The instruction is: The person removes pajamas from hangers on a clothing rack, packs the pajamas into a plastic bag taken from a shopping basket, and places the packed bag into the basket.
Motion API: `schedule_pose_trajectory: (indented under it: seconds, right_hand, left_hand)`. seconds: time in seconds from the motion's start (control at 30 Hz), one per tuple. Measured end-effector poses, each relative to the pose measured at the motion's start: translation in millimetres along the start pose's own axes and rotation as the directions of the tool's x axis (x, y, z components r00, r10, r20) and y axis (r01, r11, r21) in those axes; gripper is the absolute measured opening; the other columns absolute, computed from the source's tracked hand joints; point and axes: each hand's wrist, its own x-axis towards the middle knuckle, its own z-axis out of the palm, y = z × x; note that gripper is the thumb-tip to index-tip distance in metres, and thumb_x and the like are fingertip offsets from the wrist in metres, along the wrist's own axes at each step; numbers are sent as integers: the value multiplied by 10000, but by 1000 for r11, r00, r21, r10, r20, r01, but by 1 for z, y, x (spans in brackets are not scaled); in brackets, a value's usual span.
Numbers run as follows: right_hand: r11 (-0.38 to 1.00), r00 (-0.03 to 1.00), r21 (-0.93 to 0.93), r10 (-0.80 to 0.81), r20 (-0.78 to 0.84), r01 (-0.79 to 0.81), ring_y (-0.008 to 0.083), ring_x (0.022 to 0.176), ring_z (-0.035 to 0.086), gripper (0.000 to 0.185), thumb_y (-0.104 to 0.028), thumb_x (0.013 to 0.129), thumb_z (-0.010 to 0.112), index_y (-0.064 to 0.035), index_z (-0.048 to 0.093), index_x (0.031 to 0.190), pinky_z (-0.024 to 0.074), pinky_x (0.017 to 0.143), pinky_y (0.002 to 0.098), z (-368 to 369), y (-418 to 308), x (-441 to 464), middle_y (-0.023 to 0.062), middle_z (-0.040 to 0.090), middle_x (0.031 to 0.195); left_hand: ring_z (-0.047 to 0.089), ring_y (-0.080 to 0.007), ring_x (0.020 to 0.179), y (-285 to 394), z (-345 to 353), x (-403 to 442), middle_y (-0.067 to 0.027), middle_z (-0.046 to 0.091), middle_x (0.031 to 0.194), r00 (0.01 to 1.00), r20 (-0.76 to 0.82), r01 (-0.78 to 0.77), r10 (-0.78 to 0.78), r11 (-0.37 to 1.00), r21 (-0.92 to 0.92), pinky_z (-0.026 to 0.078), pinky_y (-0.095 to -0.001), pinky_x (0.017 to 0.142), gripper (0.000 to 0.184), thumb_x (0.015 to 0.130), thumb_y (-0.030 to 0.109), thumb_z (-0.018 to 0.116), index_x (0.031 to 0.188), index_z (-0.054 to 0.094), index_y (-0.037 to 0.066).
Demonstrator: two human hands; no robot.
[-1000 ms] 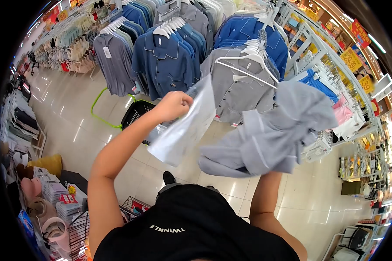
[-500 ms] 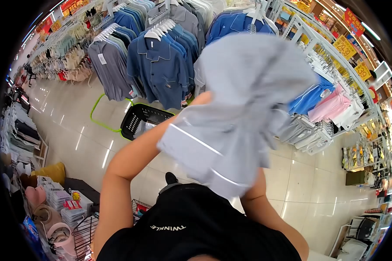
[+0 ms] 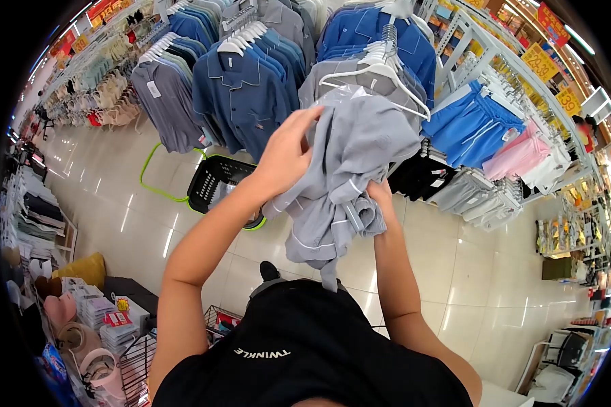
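Note:
A bunched grey pajama garment with white piping (image 3: 370,136) hangs between my hands at the middle of the head view. At its left edge, my left hand (image 3: 288,149) grips the cloth, the fingertips partly hidden in the folds. My right hand (image 3: 380,193) clasps the lower right side, near a rolled piece of the same grey fabric. Just behind the bundle, a white hanger (image 3: 404,91) hangs on the rack in front of a grey pajama top (image 3: 312,78).
A black shopping basket with green trim (image 3: 207,180) stands on the floor at left. Blue pajama tops (image 3: 241,102) hang ahead. To the right are blue shorts (image 3: 468,129) and pink shorts (image 3: 519,156). A wire cart (image 3: 136,366) and stacked goods lie at lower left.
The grey garment, spread wide and blurred before, is now lower and bunched more tightly. The white hanger and blue shorts behind it have come into view.

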Motion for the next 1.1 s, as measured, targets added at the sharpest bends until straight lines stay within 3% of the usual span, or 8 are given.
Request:
schedule_pose_trajectory:
  seconds: [0.07,0.2,0.43,0.53,0.6,0.73,0.83,1.1]
  right_hand:
    - [1000,999,0,30,33,-30,225,1086,600,624,-104,793,622,9,414,1370,498,902,337,-9,3,6,115,582,1227]
    - [927,987,-352,-85,137,128,201,1063,592,592,-52,732,663,35,492,1292,468,901,313,-3,6,15,91,620,1158]
    - [-28,850,-902,-324,416,431,286,808,675,253,-166,729,683,-21,645,932,503,694,407,-5,28,34,152,674,793]
    - [536,916,-743,-234,326,401,226,709,660,222,-215,792,671,-8,641,868,509,619,376,-29,27,43,112,652,737]
    - [448,889,-767,-229,397,459,181,661,636,222,-232,843,646,-12,637,815,515,573,336,-52,43,61,80,646,751]
    - [962,1000,-274,-13,-4,12,185,678,642,204,-215,858,630,-14,635,822,528,587,323,-52,37,57,80,651,783]
    - [972,973,167,188,-130,-166,180,721,653,162,-179,865,613,-18,635,876,550,630,305,-42,25,49,90,654,830]
    - [979,990,204,-40,136,12,199,901,654,266,-176,911,566,0,581,1109,558,776,312,-22,5,56,121,651,1039]
  left_hand:
    - [595,-157,780,19,-11,3,-87,564,1221,999,5,35,-36,993,111,468,-238,700,633,745,-36,585,1361,480,67]
    - [654,-289,758,31,-9,9,-143,571,1195,951,61,-306,302,898,318,516,-346,660,606,718,-6,541,1318,478,48]
    - [658,-290,757,34,31,-21,-140,564,1231,825,517,-487,227,751,446,533,-368,613,635,684,39,647,1299,494,60]
    - [658,-276,793,31,41,-34,-127,552,1251,757,623,-557,200,695,454,532,-361,606,630,694,54,650,1302,486,62]
    - [655,-267,818,32,40,-35,-119,547,1257,735,639,-598,226,660,455,531,-355,596,622,701,63,649,1301,484,60]
    - [635,-274,819,37,24,-27,-92,594,1123,795,409,-602,448,666,441,516,-363,658,543,692,55,671,1219,538,54]
    - [626,-274,811,40,12,-19,-84,612,1025,842,216,-535,494,717,447,499,-381,710,455,679,52,698,1121,593,53]
    - [572,-198,777,47,16,-26,-30,557,862,791,286,-611,541,671,420,496,-283,603,284,721,108,626,998,612,46]
